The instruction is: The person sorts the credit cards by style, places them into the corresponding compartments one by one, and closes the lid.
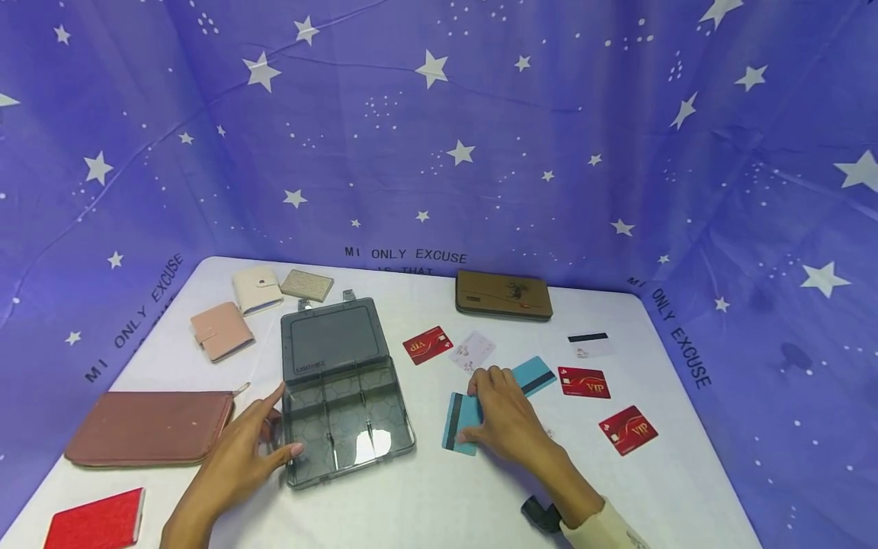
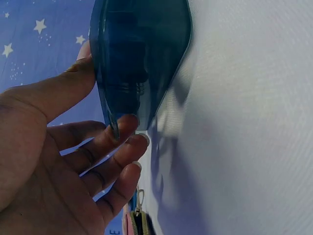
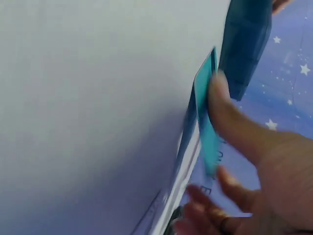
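Compartment box (image 1: 346, 396) lay open, with the left hand (image 1: 236, 457), fingers relaxed and parted, touching its left edge. Right of the box, the right hand (image 1: 504, 415) pinched a turquoise magnetic-stripe card (image 1: 463, 421) narrowly between thumb and fingers.

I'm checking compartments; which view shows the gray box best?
Head: the whole gray box, lid open, dividers visible from above. The left wrist view shows part of it edge-on, cropped; the right wrist view, a dark side, cut off at the top.
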A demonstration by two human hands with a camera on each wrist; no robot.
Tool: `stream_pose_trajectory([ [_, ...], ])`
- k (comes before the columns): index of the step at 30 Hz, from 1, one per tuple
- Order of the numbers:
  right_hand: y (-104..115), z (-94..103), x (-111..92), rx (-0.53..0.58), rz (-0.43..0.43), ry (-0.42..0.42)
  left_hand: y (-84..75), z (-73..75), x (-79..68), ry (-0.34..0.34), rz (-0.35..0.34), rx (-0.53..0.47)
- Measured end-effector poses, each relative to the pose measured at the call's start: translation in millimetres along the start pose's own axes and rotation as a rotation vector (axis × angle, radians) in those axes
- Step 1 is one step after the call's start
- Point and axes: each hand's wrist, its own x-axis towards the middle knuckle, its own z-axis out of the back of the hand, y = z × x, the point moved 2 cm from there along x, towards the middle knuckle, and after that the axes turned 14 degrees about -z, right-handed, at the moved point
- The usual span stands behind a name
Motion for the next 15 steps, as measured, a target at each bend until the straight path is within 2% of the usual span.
stream_pose_trajectory([
  [4, 7, 6.1, 2, 0.240, -0.015, 0.008, -0.7, 0.8, 0.1, 0.002, 0.018, -0.003],
  [7, 15, 15.1, 5, 0.391, 0.049, -0.046, -0.4, 2.3, 0.8, 0.000, 0.023, 0.011],
  [11, 31, 25.5, 10, 0.545, 0.119, -0.123, 0.7, 2.9, 1.9, -0.003, 0.022, 0.026],
  [15, 51, 26.3, 15, 0.640, 0.163, -0.119, 1.8, 0.7, 3.0, -0.001, 0.027, 0.013],
])
